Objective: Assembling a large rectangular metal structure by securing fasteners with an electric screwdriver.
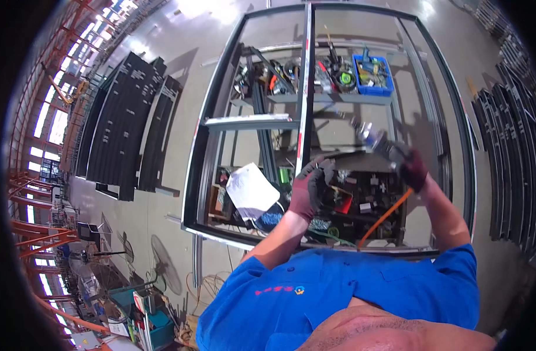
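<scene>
My right hand (413,170), in a dark red and grey glove, grips a silver air screwdriver (370,137), somewhat blurred. Its slim bit points up and left toward the middle bar (307,76) of a large dark metal frame (204,146). An orange air hose (388,215) runs near my right wrist, curving down toward my body. My left hand (312,186), gloved the same way, is beside the lower end of that bar. Its fingers are drawn together; what they hold, if anything, is too small to name.
Below the frame are shelves of tools and small parts, with a blue bin (374,75) on the upper one. A white sheet (251,190) lies left of my left hand. Dark profiles are stacked at left (124,117) and right (510,158). A fan (165,264) stands lower left.
</scene>
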`<state>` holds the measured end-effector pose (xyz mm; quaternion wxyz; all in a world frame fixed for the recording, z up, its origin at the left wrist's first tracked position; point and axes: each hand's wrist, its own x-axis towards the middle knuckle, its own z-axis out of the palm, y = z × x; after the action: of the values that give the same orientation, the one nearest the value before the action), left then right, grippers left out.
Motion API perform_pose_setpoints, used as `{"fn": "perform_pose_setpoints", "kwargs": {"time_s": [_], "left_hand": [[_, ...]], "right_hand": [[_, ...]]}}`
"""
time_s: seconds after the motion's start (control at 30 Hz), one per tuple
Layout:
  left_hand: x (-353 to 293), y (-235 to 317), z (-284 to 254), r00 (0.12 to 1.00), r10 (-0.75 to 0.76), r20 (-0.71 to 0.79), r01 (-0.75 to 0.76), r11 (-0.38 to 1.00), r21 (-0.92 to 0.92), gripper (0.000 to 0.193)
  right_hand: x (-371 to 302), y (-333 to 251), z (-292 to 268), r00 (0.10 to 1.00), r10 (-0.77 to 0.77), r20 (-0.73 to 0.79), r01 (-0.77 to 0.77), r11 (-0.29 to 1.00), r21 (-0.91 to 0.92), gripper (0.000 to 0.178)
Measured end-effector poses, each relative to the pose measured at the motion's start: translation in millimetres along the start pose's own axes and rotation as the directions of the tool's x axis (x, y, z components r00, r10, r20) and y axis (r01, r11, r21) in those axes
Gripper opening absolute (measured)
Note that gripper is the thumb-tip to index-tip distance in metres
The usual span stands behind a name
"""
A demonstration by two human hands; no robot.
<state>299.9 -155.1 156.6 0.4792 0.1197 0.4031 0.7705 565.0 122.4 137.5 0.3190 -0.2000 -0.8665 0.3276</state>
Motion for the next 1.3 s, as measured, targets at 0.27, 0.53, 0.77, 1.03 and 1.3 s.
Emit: {"fn": "perform_pose_setpoints", "kwargs": {"time_s": [0.27, 0.53, 0.77, 1.03, 1.3], "left_hand": [[28, 14, -36, 0.986, -0.069, -0.15, 0.065, 0.997, -0.037, 0.051], [191, -4, -119, 0.82, 0.095, -0.564, -0.04, 0.993, 0.11, 0.034], [309, -24, -165, 0.636, -0.068, -0.768, 0.171, 0.984, 0.054, 0.068], [333, -39, -158, 0.675, 0.029, -0.737, 0.116, 0.983, 0.145, 0.061], [331, -38, -163, 0.662, 0.094, -0.743, 0.074, 0.979, 0.189, 0.054]], "right_hand": [[142, -60, -98, 0.947, 0.288, 0.145, -0.31, 0.937, 0.164, 0.048], [161, -1, -59, 0.881, 0.251, 0.402, -0.233, 0.968, -0.096, 0.057], [165, 82, 18, 0.845, 0.369, 0.388, -0.189, 0.884, -0.428, 0.048], [179, 134, 76, 0.747, 0.43, 0.507, -0.188, 0.868, -0.459, 0.053], [178, 175, 125, 0.72, 0.49, 0.492, -0.2, 0.825, -0.529, 0.059]]}}
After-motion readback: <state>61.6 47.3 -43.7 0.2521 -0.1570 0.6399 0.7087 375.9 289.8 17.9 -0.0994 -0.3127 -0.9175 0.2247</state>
